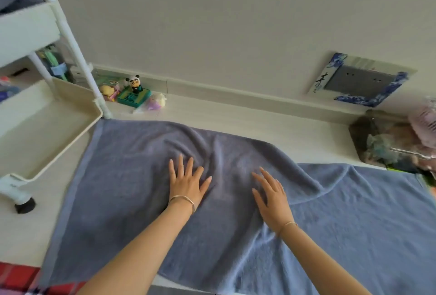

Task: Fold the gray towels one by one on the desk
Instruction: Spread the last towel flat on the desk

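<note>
A large gray towel (118,188) lies spread over the white desk (259,122), with wrinkles running through its middle. A lighter, bluish part of towel (365,219) lies to the right, partly under the darker layer; whether it is a second towel I cannot tell. My left hand (186,181) lies flat on the towel's middle with fingers straight and spread. My right hand (271,195) rests flat on the towel just right of it, fingers straight. Both wrists wear thin bracelets.
A white rolling cart (47,124) with trays stands at the left, its lower tray beside the towel's far left corner. Small toy figures (134,91) sit against the wall. A cluttered tray (389,146) stands at the right. A wall socket with a blue frame (361,80) is behind.
</note>
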A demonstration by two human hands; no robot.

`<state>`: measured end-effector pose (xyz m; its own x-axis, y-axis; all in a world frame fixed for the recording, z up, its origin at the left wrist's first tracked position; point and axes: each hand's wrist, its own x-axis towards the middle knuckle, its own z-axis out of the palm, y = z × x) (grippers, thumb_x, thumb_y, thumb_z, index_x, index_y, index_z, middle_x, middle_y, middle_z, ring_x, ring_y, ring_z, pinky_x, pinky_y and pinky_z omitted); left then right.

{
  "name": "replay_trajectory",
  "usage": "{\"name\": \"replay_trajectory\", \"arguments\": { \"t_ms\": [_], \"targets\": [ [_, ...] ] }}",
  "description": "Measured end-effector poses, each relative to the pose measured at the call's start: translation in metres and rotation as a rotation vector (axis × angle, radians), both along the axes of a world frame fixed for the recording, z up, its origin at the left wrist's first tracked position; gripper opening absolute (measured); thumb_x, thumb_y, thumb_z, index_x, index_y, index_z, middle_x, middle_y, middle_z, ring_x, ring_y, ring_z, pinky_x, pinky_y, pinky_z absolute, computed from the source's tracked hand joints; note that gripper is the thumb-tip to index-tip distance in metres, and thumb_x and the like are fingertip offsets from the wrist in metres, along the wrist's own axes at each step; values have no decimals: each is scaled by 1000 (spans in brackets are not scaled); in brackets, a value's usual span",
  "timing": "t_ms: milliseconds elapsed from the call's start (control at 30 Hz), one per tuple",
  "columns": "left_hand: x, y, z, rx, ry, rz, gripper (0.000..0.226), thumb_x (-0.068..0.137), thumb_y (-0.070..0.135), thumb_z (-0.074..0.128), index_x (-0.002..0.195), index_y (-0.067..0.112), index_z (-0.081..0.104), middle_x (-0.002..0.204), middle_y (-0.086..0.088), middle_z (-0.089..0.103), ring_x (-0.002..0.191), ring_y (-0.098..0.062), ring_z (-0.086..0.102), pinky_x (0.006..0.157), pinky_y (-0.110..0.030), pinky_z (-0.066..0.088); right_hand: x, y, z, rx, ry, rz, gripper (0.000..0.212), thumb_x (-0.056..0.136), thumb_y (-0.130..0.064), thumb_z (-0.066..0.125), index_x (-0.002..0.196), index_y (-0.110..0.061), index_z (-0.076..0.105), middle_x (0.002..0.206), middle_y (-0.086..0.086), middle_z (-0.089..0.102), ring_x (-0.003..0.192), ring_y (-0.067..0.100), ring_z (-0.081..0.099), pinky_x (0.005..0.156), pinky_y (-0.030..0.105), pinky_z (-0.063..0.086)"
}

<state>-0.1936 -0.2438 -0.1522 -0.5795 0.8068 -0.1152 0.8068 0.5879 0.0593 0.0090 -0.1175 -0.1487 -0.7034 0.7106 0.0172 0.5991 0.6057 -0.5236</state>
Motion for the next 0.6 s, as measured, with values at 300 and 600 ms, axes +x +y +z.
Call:
{"name": "replay_trajectory", "arguments": {
  "t_ms": [300, 600],
  "targets": [
    [159, 72, 10, 126, -137, -488, 48, 87, 49, 32, 117, 31, 66, 119, 3, 66, 113, -23, 61, 96, -48, 46, 127, 31, -4, 53, -156, -403, 49, 101, -30, 33, 149, -27, 21, 158, -2, 13, 147, 18, 8, 119, 38, 3],
    [255, 121, 0, -3, -139, -448, 66, 98, 49, 5, 125, 26, 62, 131, -3, 59, 120, -26, 56, 104, -46, 25, 228, 52, -22, 12, -323, -444, 65, 84, -65, -5, 144, -40, -11, 152, -14, -17, 144, 10, -14, 118, 35, -11]
  ]
}}
